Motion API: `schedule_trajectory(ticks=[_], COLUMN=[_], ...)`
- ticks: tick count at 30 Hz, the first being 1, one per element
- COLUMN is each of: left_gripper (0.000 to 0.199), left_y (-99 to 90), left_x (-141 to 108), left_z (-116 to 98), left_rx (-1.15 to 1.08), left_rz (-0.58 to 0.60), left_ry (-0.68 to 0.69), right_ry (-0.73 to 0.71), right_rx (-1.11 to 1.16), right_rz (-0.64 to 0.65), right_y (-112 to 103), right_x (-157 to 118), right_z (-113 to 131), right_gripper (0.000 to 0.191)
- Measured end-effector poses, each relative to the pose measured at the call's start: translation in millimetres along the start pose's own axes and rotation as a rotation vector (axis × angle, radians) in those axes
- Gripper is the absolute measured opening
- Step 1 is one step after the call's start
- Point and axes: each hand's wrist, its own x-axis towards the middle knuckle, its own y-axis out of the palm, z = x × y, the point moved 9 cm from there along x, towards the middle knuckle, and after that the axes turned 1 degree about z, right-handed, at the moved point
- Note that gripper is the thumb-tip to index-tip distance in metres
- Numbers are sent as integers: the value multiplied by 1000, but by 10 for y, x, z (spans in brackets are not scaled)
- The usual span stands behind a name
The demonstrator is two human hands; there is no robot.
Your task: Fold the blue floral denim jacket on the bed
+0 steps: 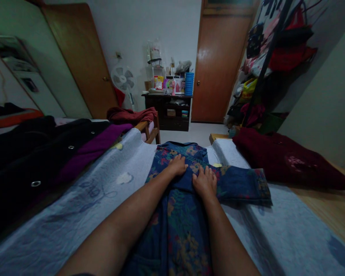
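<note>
A blue floral denim jacket lies on the bed in front of me, its collar end pointing away. One sleeve stretches out to the right, with its cuff on the sheet. My left hand rests on the upper part of the jacket, palm down with the fingers extended. Beside it, my right hand presses on the cloth near where the sleeve begins, fingers spread. Both forearms cover parts of the jacket's body, and the other sleeve cannot be made out.
A pale blue patterned sheet covers the bed. Dark clothes with metal eyelets and a purple cloth lie at left. A folded maroon garment sits at right. Beyond stand a fan, a dark cabinet and a wooden door.
</note>
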Motion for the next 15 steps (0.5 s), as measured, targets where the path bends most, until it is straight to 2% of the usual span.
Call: schedule_trajectory(ticks=[2, 4, 8, 15], left_gripper=[63, 63, 61, 66], left_y=[97, 160, 153, 82], left_x=[-55, -117, -155, -49], left_z=[-57, -64, -58, -142], left_rx=[-35, -78, -120, -108], left_rz=[87, 141, 150, 160], left_ry=[-44, -92, -133, -255], right_ry=[-7, -18, -31, -26], right_rx=[-1, -4, -9, -11], right_rz=[-10, -22, -43, -34], right_y=[11, 21, 27, 19], right_x=[12, 19, 16, 1], right_z=[-13, -19, -23, -27], right_gripper=[54, 52, 50, 51])
